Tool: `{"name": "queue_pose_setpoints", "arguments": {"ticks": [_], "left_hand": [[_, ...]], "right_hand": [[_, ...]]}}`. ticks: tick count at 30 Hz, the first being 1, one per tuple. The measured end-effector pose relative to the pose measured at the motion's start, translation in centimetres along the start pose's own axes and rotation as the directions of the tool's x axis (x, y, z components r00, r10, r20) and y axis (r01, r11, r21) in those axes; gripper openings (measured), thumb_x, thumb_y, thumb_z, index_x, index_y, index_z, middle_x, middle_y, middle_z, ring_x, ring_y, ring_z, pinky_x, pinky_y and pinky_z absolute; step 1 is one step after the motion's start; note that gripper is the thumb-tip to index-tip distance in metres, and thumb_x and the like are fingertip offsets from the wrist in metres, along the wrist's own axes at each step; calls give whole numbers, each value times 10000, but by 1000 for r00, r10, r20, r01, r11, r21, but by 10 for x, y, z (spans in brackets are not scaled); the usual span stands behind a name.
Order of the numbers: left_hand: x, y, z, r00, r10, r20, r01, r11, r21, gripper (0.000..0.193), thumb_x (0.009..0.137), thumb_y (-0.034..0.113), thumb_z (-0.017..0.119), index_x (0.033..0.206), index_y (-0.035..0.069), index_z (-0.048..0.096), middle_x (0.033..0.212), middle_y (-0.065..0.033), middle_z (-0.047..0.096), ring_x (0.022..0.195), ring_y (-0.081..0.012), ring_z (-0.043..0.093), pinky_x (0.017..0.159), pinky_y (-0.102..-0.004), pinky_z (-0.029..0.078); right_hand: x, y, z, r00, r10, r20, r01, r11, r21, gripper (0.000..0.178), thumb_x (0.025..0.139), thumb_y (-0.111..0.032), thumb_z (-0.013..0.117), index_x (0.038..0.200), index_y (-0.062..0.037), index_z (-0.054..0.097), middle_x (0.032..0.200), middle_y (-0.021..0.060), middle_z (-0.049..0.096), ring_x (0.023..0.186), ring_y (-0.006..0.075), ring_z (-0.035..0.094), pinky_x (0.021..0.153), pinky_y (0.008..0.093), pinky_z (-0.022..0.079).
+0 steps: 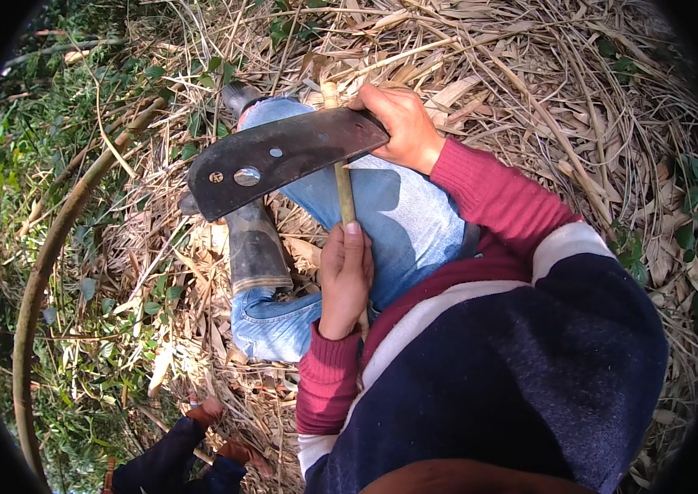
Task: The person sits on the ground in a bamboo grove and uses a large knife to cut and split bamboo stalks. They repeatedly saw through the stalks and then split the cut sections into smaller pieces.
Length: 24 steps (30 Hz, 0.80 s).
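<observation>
My right hand (405, 125) is closed at the right end of a broad dark machete (303, 150), its handle hidden in my grip. The blade is wide, blunt-ended and pierced by several round holes. It lies across a thin bamboo stick (345, 196), over my bent, jeans-clad leg (402, 218). Below the blade, my left hand (345, 270) is wrapped around the stick, thumb along it. The stick's pale upper end shows beyond the blade, beside my right hand. Part of the stick is covered by the blade and my left hand.
Dry bamboo leaves and stalks (522, 82) cover the ground. My dark boots (256, 247) stand left of the machete. A long curved pole (52, 239) arches through green plants at left. Another person's hands (210, 410) and dark sleeves show at lower left.
</observation>
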<state>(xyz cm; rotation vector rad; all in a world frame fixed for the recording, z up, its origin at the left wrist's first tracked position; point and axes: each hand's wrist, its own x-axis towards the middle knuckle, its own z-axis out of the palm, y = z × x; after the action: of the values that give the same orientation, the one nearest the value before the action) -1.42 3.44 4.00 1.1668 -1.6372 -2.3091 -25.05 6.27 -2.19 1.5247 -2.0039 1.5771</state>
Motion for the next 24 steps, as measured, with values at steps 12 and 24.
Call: {"name": "queue_pose_setpoints", "arguments": {"ticks": [12, 24], "left_hand": [[3, 2, -1, 999, -37, 28, 39, 995, -91, 314, 1111, 341, 429, 882, 128, 456, 607, 72, 379, 460, -28, 318, 415, -207, 277], [11, 6, 4, 998, -36, 46, 41, 992, -123, 368, 1112, 380, 403, 881, 105, 488, 594, 49, 375, 453, -53, 333, 410, -215, 280]], "right_hand": [[14, -2, -6, 966, 109, 236, -82, 989, -124, 341, 816, -244, 715, 1008, -127, 459, 736, 136, 638, 730, 410, 656, 604, 521, 485], [12, 34, -7, 959, 31, 283, -23, 999, -29, 330, 815, -248, 743, 948, -69, 500, 757, 142, 607, 757, 401, 636, 655, 479, 485]]}}
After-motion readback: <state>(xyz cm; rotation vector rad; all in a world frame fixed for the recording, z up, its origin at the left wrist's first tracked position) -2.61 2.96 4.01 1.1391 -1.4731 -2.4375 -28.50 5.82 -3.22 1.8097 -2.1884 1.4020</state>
